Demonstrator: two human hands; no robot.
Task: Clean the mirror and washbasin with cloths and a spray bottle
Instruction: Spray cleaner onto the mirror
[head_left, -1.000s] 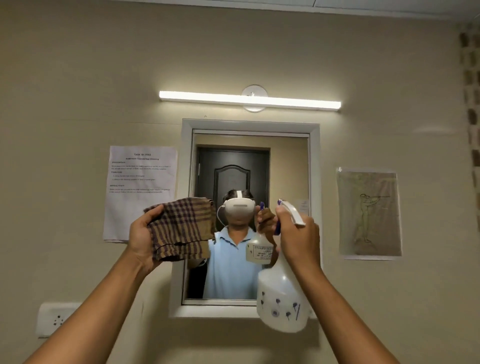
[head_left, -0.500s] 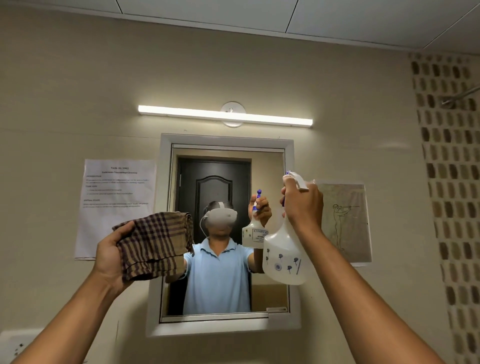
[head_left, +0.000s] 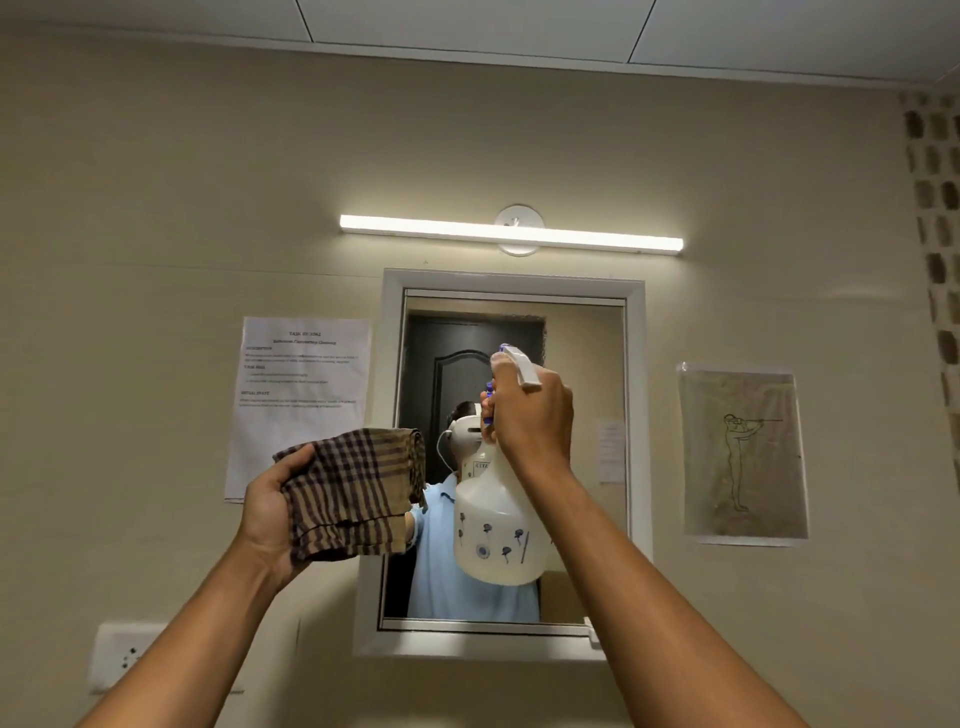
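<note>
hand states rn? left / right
Left hand: closed on the folded checked cloth.
Right hand: closed on the spray bottle neck, fingers at the trigger, in front of the mirror.

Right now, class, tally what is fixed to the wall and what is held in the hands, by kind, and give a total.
Mirrors: 1, the mirror
Tube lights: 1, the tube light
Paper sheets: 2, the printed sheet and the drawing
Wall sockets: 1, the socket
Cloths: 1, the checked cloth
Spray bottles: 1, the spray bottle
Total: 7
</note>
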